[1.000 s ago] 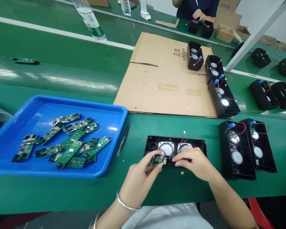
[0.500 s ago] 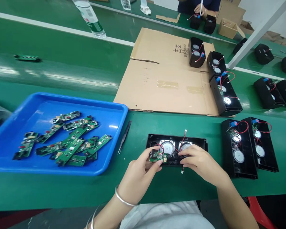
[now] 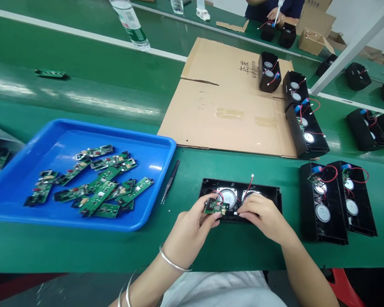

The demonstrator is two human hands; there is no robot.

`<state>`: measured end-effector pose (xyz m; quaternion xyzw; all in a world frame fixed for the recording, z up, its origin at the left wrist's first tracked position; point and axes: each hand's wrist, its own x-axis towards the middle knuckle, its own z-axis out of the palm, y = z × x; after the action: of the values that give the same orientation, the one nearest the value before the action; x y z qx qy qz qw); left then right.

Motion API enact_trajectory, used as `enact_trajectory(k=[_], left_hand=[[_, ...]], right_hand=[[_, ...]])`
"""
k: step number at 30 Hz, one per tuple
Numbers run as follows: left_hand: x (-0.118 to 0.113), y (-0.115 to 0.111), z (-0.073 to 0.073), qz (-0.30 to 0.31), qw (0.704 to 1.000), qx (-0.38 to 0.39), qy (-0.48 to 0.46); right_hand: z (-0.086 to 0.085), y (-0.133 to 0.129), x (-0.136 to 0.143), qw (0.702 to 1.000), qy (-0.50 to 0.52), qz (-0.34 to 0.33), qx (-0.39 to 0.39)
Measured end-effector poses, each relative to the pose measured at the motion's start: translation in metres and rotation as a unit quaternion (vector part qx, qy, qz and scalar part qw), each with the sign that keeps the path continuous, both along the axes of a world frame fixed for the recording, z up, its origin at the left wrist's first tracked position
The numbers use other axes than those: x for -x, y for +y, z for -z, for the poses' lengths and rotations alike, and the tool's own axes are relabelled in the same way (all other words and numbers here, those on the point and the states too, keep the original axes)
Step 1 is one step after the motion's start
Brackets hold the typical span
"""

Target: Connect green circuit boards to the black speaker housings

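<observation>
My left hand is closed on a small green circuit board, held over the left part of a black speaker housing. Two round silver speakers sit in this housing; the left speaker shows well, while my fingers partly cover the right one. Between thumb and fingers, my right hand pinches a small white wire connector, just right of the board and apart from it. A red wire with a white plug sticks up behind my right fingers.
To the left stands a blue tray with several circuit boards. Tweezers lie beside it. Several speaker housings with wires stand at the right. Flat cardboard covers the table behind, and a bottle stands farther back. Another person works across the table.
My right hand has shifted left and down toward the board and now pinches the white connector, which dangled below that hand before. The view has shifted slightly.
</observation>
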<state>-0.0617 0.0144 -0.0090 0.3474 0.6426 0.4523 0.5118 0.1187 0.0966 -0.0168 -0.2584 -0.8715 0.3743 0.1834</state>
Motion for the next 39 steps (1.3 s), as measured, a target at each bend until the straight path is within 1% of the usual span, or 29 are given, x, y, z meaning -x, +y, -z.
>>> enact_trajectory(k=[2,4,8,11,14,19,21,23,30,32,36,39], left_hand=[[0.0,0.0,-0.002,0.005,1.0,0.008,0.004],[-0.001,0.001,-0.005,0.013,1.0,0.028,0.001],[-0.004,0.002,-0.007,0.02,0.998,0.051,-0.009],[-0.005,0.003,-0.006,0.024,0.999,0.046,-0.007],[-0.003,0.004,-0.004,0.03,0.999,0.044,-0.011],[0.001,0.008,-0.003,0.049,0.996,0.057,-0.045],[0.001,0.008,-0.004,0.053,0.997,0.047,-0.039],[0.001,0.007,-0.004,0.064,0.998,0.025,-0.016],[0.001,-0.001,0.004,0.113,0.986,-0.06,0.102],[0.002,-0.002,0.006,0.12,0.985,-0.071,0.104],[0.004,-0.003,0.007,0.105,0.991,-0.061,0.062],[0.005,-0.004,0.007,0.107,0.989,-0.068,0.073]], right_hand=[[0.002,-0.005,0.009,0.999,0.028,0.044,-0.016],[0.005,-0.008,0.016,0.996,0.045,0.057,-0.045],[0.01,-0.011,0.022,0.993,0.04,0.032,-0.103],[0.012,-0.011,0.021,0.992,0.031,0.026,-0.121],[0.012,-0.012,0.019,0.989,0.024,0.015,-0.146],[0.008,-0.011,0.019,0.977,0.008,-0.019,-0.21],[0.006,-0.011,0.019,0.978,0.004,-0.015,-0.208],[0.005,-0.012,0.02,0.982,0.009,-0.003,-0.189],[0.008,-0.021,0.024,0.987,0.016,0.067,-0.144],[0.011,-0.022,0.024,0.987,0.018,0.076,-0.142],[0.015,-0.022,0.026,0.987,0.018,0.087,-0.137],[0.015,-0.024,0.027,0.986,0.007,0.095,-0.135]])
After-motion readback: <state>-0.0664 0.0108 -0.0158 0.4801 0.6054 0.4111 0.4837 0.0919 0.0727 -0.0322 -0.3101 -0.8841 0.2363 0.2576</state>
